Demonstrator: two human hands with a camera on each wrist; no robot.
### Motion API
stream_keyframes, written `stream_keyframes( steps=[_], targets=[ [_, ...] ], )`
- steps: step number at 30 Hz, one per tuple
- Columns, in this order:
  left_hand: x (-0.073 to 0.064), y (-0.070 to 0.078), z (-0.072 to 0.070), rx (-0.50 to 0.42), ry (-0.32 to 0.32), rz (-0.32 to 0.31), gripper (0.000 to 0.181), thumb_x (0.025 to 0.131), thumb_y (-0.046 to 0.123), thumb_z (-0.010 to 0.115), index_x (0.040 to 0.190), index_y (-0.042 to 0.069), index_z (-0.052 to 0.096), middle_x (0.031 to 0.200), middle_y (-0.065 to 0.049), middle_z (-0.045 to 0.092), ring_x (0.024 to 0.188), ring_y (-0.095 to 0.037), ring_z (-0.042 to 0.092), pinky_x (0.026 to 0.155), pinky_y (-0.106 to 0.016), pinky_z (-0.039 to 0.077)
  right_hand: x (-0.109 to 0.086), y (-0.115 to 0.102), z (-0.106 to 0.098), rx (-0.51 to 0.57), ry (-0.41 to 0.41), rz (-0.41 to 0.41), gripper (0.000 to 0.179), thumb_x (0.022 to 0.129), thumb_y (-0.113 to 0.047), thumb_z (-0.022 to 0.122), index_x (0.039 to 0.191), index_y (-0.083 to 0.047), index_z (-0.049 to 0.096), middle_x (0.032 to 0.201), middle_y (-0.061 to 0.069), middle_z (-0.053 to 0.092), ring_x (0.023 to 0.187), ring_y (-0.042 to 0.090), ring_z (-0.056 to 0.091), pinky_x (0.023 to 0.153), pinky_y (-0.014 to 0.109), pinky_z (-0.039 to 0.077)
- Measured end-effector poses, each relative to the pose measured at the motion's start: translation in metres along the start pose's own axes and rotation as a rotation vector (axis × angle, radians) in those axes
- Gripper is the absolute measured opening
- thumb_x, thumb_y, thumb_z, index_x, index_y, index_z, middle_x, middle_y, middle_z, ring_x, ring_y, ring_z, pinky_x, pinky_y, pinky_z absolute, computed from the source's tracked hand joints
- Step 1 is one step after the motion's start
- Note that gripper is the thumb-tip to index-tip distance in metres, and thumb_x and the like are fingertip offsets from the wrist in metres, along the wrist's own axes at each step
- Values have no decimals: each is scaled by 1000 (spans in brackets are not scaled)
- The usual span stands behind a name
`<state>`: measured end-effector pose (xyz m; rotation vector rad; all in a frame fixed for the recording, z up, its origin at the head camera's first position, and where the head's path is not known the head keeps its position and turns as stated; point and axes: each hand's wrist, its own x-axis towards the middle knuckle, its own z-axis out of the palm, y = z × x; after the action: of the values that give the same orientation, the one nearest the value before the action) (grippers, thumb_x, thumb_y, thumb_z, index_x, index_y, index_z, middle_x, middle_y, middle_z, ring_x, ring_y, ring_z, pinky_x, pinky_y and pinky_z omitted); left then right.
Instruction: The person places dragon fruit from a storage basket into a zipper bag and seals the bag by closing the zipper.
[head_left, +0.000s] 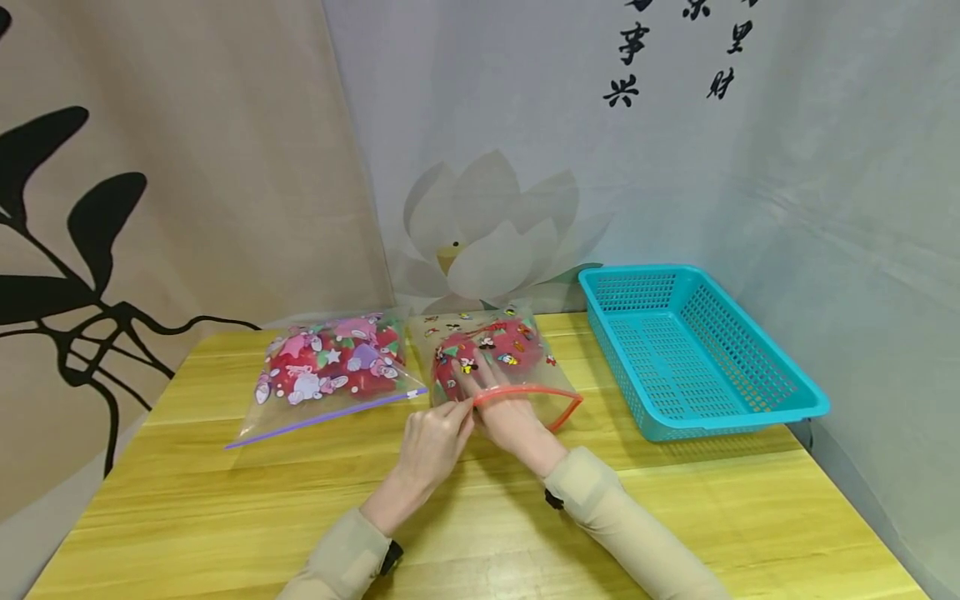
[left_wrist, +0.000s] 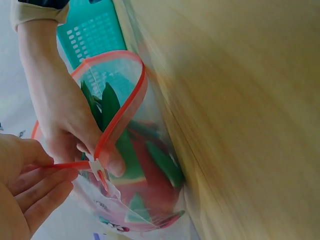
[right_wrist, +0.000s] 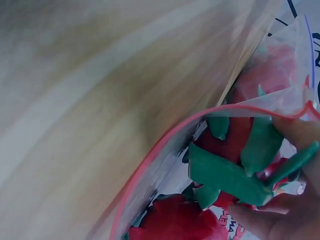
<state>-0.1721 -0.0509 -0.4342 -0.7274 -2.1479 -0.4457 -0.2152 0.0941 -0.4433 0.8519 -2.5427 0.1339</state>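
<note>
A clear zip bag with a red-orange zip edge and cartoon prints lies on the table, its mouth held apart. My left hand pinches that edge at the left corner, beside a white slider. Through the mouth reaches my right hand, inside the bag. Its thumb and fingers grip a red fruit with green leaf-like scales, looking like a dragon fruit; the fingertips are partly hidden. Another red fruit sits beside it in the bag.
To the left lies a second zip bag with a purple zip edge, holding red and green things. A turquoise plastic basket stands at the right. Behind the wooden table hangs a printed curtain.
</note>
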Motion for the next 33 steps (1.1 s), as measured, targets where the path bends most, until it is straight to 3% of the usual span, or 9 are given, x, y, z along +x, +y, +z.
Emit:
stream_keyframes(
  steps=[5,10,16,22,25,29,33],
  targets=[
    [1,0,0,-5,-2,-6,15,73,5,76,88,4,74,69,-4,71,50,-13,63,42,-19,45,1,5,-5,112,-92,7,71,85,-18,69,147,-14,35,151,27,29,139,38,35,100,44,49],
    [1,-1,1,-9,-5,-9,13,74,5,75,87,5,74,66,-3,69,48,-13,61,41,-21,44,-3,10,-8,192,-119,10,62,87,-21,67,144,-16,41,153,23,28,141,33,33,96,39,52],
    [1,0,3,-10,5,17,13,73,4,75,86,4,74,65,-3,69,48,-12,60,41,-19,44,-5,11,-6,131,-62,-16,61,87,-17,65,144,-17,41,150,25,33,134,34,44,88,37,56],
    [1,0,3,-6,21,31,13,72,3,76,85,4,74,63,-2,67,46,-11,58,40,-18,42,-3,10,-3,84,-73,-15,66,88,-15,62,148,-21,35,153,22,29,134,30,44,70,28,57],
    [0,0,3,-3,25,31,14,71,3,77,85,4,74,63,-2,67,45,-11,57,40,-18,42,-2,9,-2,61,-74,-43,68,87,-14,66,147,-17,35,153,24,27,137,34,40,80,28,57],
    [0,0,4,-9,28,32,15,70,3,77,85,3,74,64,-3,68,46,-11,58,40,-17,43,1,9,-2,23,-88,-71,77,82,-15,72,148,-10,32,150,29,29,137,39,38,101,39,49],
    [0,2,4,-23,38,46,17,69,3,78,85,2,74,67,-5,70,50,-14,63,43,-18,47,8,8,-1,-27,-111,-32,81,82,-19,72,149,-10,28,149,28,33,136,39,39,94,41,54]
  ],
)
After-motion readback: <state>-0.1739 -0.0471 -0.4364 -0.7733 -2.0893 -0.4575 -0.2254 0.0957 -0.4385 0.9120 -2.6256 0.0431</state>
